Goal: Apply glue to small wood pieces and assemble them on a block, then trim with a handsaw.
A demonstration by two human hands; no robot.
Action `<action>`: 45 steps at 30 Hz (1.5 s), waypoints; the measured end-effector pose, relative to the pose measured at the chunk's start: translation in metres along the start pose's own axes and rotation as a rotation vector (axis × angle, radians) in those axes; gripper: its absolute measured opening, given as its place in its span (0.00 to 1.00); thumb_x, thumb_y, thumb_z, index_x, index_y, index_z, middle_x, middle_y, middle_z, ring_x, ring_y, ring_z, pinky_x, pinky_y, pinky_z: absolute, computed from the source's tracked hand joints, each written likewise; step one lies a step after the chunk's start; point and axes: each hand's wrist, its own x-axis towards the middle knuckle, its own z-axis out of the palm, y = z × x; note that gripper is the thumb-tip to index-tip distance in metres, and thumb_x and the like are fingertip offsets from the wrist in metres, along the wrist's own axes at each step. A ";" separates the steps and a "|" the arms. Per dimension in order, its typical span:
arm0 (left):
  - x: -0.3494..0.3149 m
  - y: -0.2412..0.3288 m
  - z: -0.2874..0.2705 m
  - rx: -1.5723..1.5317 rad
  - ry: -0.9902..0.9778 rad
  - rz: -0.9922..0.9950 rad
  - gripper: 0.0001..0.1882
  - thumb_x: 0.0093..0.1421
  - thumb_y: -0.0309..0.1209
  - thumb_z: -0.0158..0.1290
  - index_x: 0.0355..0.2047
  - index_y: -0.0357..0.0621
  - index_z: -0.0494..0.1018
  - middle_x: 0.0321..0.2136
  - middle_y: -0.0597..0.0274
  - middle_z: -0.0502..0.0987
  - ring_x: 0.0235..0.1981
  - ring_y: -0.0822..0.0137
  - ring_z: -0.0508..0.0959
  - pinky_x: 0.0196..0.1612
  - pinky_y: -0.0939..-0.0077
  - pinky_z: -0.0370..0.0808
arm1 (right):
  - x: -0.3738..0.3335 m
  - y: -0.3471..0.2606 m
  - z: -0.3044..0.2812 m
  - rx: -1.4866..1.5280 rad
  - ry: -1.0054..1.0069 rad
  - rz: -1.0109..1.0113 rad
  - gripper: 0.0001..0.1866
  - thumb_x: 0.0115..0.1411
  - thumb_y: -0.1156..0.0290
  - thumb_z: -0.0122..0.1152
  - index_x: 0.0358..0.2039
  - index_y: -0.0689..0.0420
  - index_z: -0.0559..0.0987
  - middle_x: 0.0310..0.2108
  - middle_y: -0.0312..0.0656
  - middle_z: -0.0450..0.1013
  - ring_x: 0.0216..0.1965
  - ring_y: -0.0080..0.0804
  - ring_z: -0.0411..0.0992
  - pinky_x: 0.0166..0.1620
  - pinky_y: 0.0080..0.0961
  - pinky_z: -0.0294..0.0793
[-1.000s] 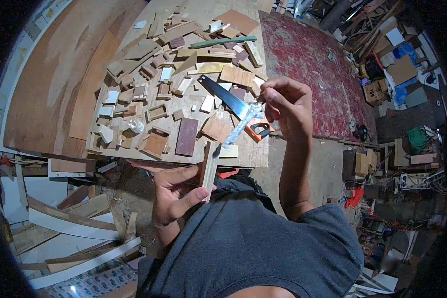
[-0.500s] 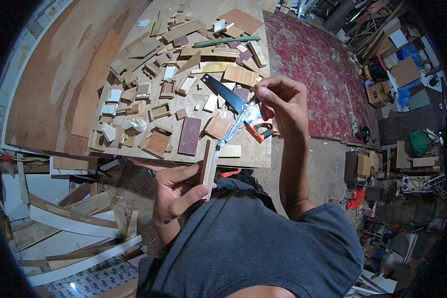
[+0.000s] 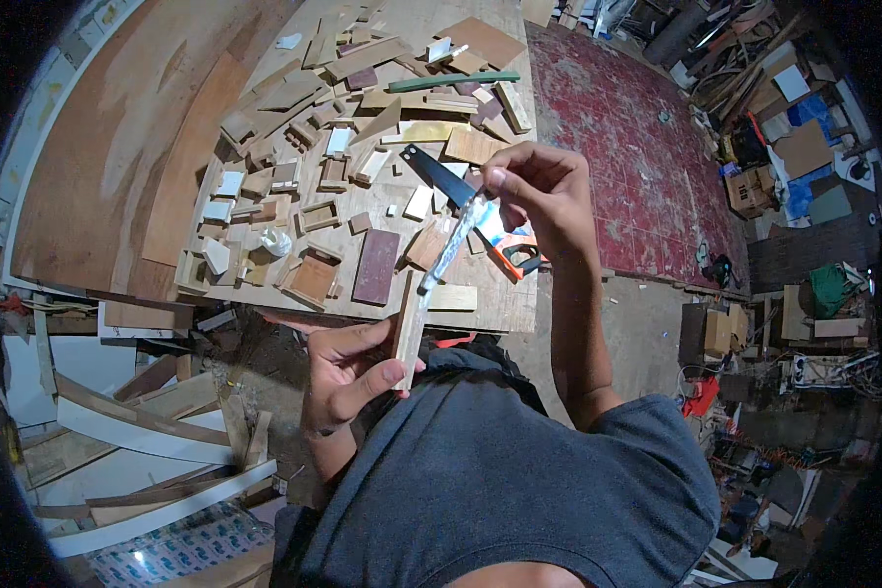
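1. From where I stand, the person's left hand (image 3: 348,377) is partly curled, its thumb and fingers closed on a narrow wooden strip (image 3: 408,338), which stands tilted in front of the shirt (image 3: 510,461), near the table's edge.
2. The right hand (image 3: 544,196) is raised over the table (image 3: 512,312), thumb and fingertips pinched on the upper end of a slim, shiny, whitish stick (image 3: 446,260); I can't tell what it's made of.
3. That stick slants down to the left, its dark lower tip at the upper end of the wooden strip; whether they touch, I can't tell.
4. Behind it on the table lies a saw (image 3: 441,176) with an orange and black handle; a blue and white marking shows on its blade near the grip, but I can't make it out.
5. Scraps crowd the tabletop: a maroon block (image 3: 375,268), a green stick (image 3: 454,81), a small open wooden box (image 3: 313,278) and a crumpled white lump (image 3: 275,241).
6. To the right, beyond the red flooring (image 3: 637,147), a brown carton (image 3: 751,191) carries dark print, too blurred to read.
7. At lower left, a clear sheet (image 3: 181,551) repeats small blue printed motifs.
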 end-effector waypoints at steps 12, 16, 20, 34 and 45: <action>0.002 -0.001 0.004 0.021 0.008 -0.013 0.25 0.54 0.29 0.58 0.49 0.23 0.71 0.29 0.48 0.80 0.25 0.72 0.77 0.27 0.82 0.76 | 0.004 -0.002 0.001 -0.035 -0.052 0.077 0.06 0.52 0.75 0.69 0.27 0.63 0.80 0.21 0.38 0.76 0.18 0.17 0.70 0.17 0.13 0.66; 0.004 -0.001 0.009 0.042 0.122 -0.021 0.27 0.50 0.34 0.60 0.44 0.21 0.73 0.25 0.46 0.79 0.20 0.69 0.78 0.23 0.80 0.76 | 0.012 0.004 -0.010 0.056 -0.055 0.036 0.05 0.53 0.76 0.67 0.28 0.64 0.80 0.21 0.39 0.75 0.17 0.16 0.69 0.17 0.14 0.66; 0.005 -0.003 0.008 0.041 0.113 -0.029 0.28 0.50 0.34 0.60 0.45 0.20 0.72 0.25 0.46 0.79 0.20 0.69 0.78 0.23 0.80 0.76 | 0.006 -0.001 -0.008 0.058 -0.086 0.051 0.04 0.52 0.77 0.67 0.27 0.63 0.80 0.21 0.38 0.75 0.16 0.17 0.69 0.18 0.14 0.66; 0.015 -0.002 0.014 0.054 0.173 -0.021 0.30 0.49 0.34 0.60 0.47 0.21 0.71 0.24 0.46 0.79 0.19 0.69 0.78 0.23 0.80 0.77 | 0.020 0.005 -0.015 0.124 -0.125 0.060 0.05 0.52 0.76 0.68 0.27 0.63 0.80 0.21 0.38 0.75 0.16 0.17 0.68 0.18 0.14 0.66; 0.027 -0.005 0.019 -0.001 0.138 0.014 0.24 0.53 0.26 0.57 0.49 0.23 0.70 0.28 0.47 0.80 0.23 0.71 0.78 0.26 0.83 0.76 | 0.041 0.012 -0.030 0.138 -0.090 -0.018 0.05 0.53 0.77 0.67 0.28 0.64 0.80 0.20 0.39 0.75 0.14 0.18 0.68 0.17 0.15 0.66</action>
